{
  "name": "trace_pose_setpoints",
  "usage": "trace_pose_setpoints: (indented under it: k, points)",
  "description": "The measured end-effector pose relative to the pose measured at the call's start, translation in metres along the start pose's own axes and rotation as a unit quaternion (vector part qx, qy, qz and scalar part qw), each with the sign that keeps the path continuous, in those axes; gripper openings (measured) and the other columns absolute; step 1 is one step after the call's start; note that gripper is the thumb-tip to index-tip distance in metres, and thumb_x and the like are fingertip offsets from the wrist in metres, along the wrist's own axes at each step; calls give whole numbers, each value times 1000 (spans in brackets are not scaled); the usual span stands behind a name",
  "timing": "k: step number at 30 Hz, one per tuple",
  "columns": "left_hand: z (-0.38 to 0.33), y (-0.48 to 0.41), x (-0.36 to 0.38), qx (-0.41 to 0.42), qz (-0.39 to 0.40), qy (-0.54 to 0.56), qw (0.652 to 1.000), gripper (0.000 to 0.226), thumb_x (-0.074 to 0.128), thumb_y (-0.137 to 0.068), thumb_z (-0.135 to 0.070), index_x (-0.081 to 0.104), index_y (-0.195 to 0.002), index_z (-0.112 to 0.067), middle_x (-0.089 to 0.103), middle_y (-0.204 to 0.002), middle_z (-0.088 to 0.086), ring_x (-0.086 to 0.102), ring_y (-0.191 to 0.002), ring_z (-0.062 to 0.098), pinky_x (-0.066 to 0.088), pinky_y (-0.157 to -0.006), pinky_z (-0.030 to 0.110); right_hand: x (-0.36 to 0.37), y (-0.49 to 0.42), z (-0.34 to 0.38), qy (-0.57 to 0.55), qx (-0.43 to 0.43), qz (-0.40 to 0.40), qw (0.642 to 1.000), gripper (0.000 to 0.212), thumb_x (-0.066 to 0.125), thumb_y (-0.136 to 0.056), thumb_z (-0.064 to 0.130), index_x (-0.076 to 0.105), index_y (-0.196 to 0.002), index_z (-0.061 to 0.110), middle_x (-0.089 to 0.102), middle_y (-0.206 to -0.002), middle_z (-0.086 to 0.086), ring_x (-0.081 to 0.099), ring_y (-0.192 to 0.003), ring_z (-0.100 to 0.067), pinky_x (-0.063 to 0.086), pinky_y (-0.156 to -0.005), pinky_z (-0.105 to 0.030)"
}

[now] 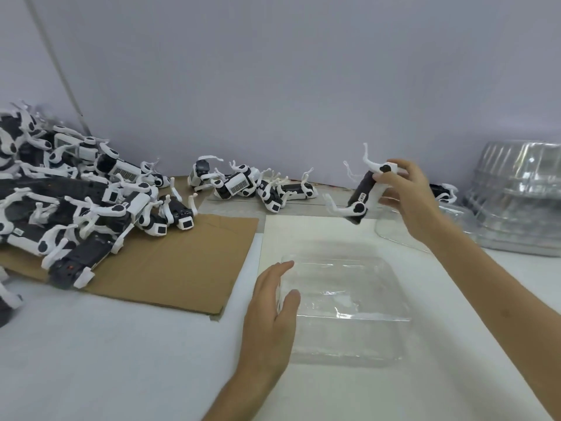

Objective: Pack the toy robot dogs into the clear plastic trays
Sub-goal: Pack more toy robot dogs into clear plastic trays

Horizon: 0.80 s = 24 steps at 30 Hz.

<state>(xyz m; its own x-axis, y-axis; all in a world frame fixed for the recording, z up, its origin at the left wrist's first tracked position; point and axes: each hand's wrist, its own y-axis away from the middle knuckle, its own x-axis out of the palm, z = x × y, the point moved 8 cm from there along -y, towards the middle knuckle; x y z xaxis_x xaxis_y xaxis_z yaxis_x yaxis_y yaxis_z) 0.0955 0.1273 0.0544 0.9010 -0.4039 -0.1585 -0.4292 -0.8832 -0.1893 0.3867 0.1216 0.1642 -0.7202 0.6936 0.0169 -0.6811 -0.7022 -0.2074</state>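
Note:
A clear plastic tray (349, 335) lies on the white table in front of me with nothing in it. My left hand (270, 314) rests against its left rim with the fingers straight. My right hand (406, 196) holds a black and white toy robot dog (362, 192) in the air above the table, behind the tray, pinched at its upper end with its legs sticking out. A large pile of toy robot dogs (69, 202) sits at the left on cardboard. A smaller group of dogs (252, 185) lies at the back by the wall.
A brown cardboard sheet (182, 262) covers the table left of the tray. A stack of clear trays (519, 199) stands at the far right. Another clear tray (394, 232) lies under my right forearm. A grey wall closes the back.

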Motion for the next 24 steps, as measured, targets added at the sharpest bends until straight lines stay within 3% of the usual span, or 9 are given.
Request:
trace_pose_setpoints:
  k: [3,6,8,10,12,14,18,21,24]
  points:
    - [-3,1,-2,0,0,-14,1000,43,52,-98,-11,55,-127,-42,48,-124,-39,39,-117,-26,34,-104,16,-27,42,-2,-87,24,-6,996,38,59,-93,9,52,-130,5,56,-112,-9,62,-85,-20,48,-65,-26]
    - [-5,-1,-5,7,0,-30,1000,42,53,-97,-11,55,-126,-41,47,-124,-33,42,-112,-23,35,-99,18,-47,83,-12,-206,43,-3,978,22,49,-102,22,56,-118,10,58,-99,-11,60,-75,-18,46,-58,-28]
    - [-6,-1,-5,9,2,-34,999,41,52,-98,-12,53,-126,-42,47,-124,-33,45,-116,-14,35,-99,19,-57,108,-34,-326,120,-38,937,27,47,-102,26,60,-121,12,68,-91,-7,66,-75,-18,54,-57,-28]
    - [-6,0,-5,9,7,-40,999,41,52,-98,-12,54,-129,-40,48,-127,-31,45,-123,-5,36,-106,22,-55,128,-52,-432,207,-50,877,35,47,-102,26,56,-130,8,72,-94,-13,68,-86,-23,58,-62,-32]
    - [-7,-1,-5,9,15,-49,999,42,52,-99,-13,55,-133,-37,50,-134,-25,45,-128,0,36,-110,24,-48,136,-58,-477,248,-48,841,36,49,-100,24,58,-128,3,71,-100,-18,68,-95,-28,57,-81,-37]
    - [-7,-2,-5,5,26,-50,998,42,52,-98,-14,57,-134,-37,52,-138,-22,47,-127,3,38,-102,15,-42,138,-55,-436,247,-26,865,32,53,-95,17,63,-121,2,68,-105,-16,67,-96,-28,52,-95,-38]
    - [-9,-2,0,8,70,-50,996,43,52,-97,-12,61,-132,-36,56,-136,-24,54,-122,5,35,-85,-3,-40,135,-23,-155,88,33,983,44,57,-86,-3,66,-124,19,72,-107,-6,71,-92,-30,55,-84,-44]
    - [-10,1,7,8,96,-42,995,44,50,-98,-10,63,-130,-37,59,-132,-25,56,-122,4,35,-89,-1,-35,142,2,-16,-37,35,999,50,67,-83,-7,64,-122,23,72,-110,-5,70,-98,-29,57,-79,-47]
    - [-10,1,10,12,101,-42,994,43,48,-99,-12,62,-129,-40,63,-126,-23,57,-111,1,37,-90,9,-16,153,13,67,-112,89,987,50,75,-77,-9,68,-113,25,74,-107,4,72,-93,-19,59,-75,-35]
